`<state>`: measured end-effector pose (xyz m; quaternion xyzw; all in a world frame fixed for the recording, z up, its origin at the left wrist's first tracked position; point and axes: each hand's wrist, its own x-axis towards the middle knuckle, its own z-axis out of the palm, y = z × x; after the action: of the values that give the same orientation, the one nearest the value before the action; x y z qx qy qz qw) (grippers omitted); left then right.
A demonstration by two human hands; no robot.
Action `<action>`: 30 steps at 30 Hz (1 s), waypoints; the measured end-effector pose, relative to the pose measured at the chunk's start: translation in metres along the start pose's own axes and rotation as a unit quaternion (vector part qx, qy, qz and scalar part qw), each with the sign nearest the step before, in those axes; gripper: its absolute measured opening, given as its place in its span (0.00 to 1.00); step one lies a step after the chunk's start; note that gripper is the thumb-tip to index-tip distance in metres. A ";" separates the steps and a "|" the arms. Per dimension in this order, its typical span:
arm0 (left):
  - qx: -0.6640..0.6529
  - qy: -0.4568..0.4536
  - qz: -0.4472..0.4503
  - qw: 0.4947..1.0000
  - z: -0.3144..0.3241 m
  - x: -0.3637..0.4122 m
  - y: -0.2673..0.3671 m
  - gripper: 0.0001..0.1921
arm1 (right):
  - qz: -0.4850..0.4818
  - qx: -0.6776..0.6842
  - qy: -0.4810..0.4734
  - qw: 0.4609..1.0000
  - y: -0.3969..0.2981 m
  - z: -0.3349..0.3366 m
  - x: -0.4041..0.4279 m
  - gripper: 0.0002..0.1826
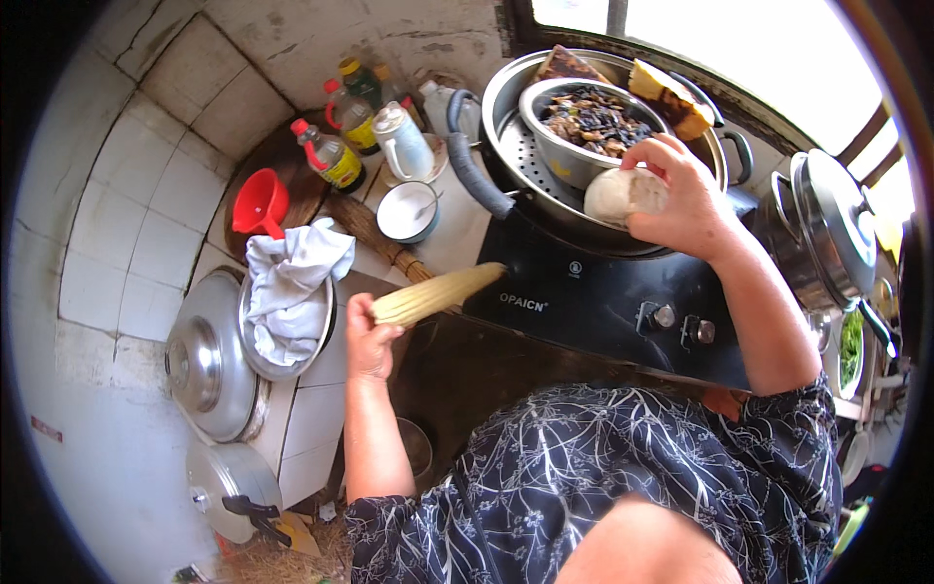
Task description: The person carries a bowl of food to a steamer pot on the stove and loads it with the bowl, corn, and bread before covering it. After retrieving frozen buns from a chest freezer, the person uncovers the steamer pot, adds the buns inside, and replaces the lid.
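My left hand (371,349) grips the lower end of a pale ear of corn (438,295), its tip pointing towards the stove. In my right hand (684,197) is a white steamed bun (614,197), pinched between thumb and fingers above the front rim of a metal steamer (512,157) with a perforated bottom. Inside the steamer sits a metal bowl (558,155) of dark chopped food (595,120), just behind the bun. Two browned wedges lie further back: one flatbread-like piece (573,66) and one yellow piece (668,98). Whether the bun touches the steamer, I cannot tell.
The steamer stands on a black gas stove (576,299) with two knobs. To its left are a small bowl with a spoon (408,212), a straw brush (379,237), a jug (403,142), sauce bottles (332,157), a red ladle (260,201) and a cloth-covered basin (328,306). A lidded pot (824,226) stands right.
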<state>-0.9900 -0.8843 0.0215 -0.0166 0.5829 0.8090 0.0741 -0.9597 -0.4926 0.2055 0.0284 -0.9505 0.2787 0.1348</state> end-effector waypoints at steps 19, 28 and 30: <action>0.407 -0.005 0.424 0.809 0.164 0.032 0.107 0.16 | -0.030 0.027 -0.018 0.999 0.016 -0.011 -0.003 0.21; 0.478 -0.255 0.353 0.763 0.257 0.069 0.096 0.09 | -0.059 0.079 -0.004 0.995 0.023 -0.001 0.000 0.22; 0.487 -0.264 0.354 0.753 0.259 0.069 0.098 0.10 | -0.059 0.090 -0.006 0.994 0.025 -0.002 0.001 0.22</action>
<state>-1.0566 -0.6626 0.1887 0.4437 0.8195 0.3562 -0.0682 -0.9631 -0.4705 0.1945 0.0978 -0.9191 0.3544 0.1418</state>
